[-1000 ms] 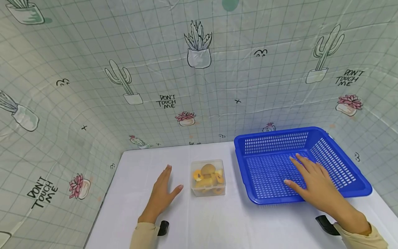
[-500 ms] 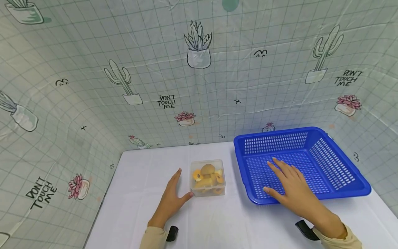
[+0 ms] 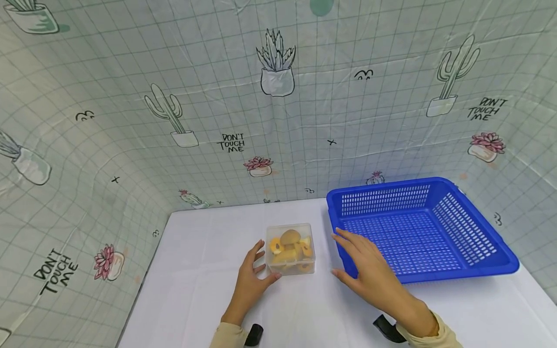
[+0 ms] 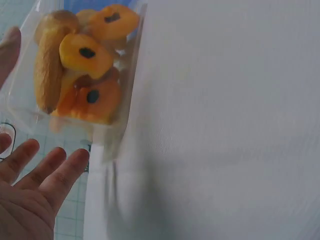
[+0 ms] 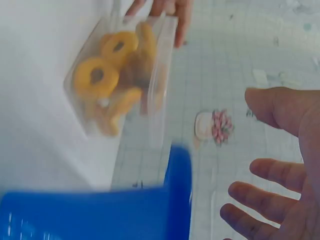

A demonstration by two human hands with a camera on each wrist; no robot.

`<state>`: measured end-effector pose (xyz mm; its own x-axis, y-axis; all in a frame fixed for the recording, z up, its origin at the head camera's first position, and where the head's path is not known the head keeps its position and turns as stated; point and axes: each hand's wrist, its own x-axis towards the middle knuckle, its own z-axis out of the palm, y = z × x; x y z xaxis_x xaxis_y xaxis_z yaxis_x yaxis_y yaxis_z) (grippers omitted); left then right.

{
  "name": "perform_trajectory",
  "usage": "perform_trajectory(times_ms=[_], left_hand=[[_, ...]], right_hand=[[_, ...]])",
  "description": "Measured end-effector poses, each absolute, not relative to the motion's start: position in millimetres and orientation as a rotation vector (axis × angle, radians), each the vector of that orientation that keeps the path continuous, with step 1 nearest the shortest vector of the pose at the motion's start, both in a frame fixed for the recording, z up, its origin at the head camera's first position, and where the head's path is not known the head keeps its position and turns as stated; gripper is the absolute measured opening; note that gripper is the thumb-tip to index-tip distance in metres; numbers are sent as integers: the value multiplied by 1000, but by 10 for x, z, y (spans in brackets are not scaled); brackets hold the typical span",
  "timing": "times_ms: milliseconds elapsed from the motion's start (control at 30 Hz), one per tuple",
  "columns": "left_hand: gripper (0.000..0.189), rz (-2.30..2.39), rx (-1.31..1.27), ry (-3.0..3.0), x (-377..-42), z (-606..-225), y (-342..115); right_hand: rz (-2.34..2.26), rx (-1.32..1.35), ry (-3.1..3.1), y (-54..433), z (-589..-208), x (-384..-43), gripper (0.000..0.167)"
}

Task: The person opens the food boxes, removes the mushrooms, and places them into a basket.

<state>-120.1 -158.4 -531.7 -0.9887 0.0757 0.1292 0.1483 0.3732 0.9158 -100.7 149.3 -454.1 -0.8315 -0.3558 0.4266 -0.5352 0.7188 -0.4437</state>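
Head: clear box (image 3: 290,249) w/ fruit pcs (image 3: 289,245)

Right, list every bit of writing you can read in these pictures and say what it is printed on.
"DON'T TOUCH ME" on the cactus-print backdrop, back wall, by the pink succulent drawing.
"DON'T TOUCH ME" on the same backdrop, right side, near the tall cactus drawing.
"DON'T TOUCH ME" on the same backdrop, lower left.
The clear plastic box of fruit pieces and the blue basket show no label or writing.
The wrist views show no readable text.
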Motion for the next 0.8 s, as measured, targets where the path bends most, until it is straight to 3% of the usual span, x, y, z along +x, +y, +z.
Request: perform_trajectory(times_ms=[800], left_hand=[[64, -2015, 3, -2270, -1165, -5401, -1424]], right_hand=[[965, 802, -2554, 694, -4702, -1011, 69]])
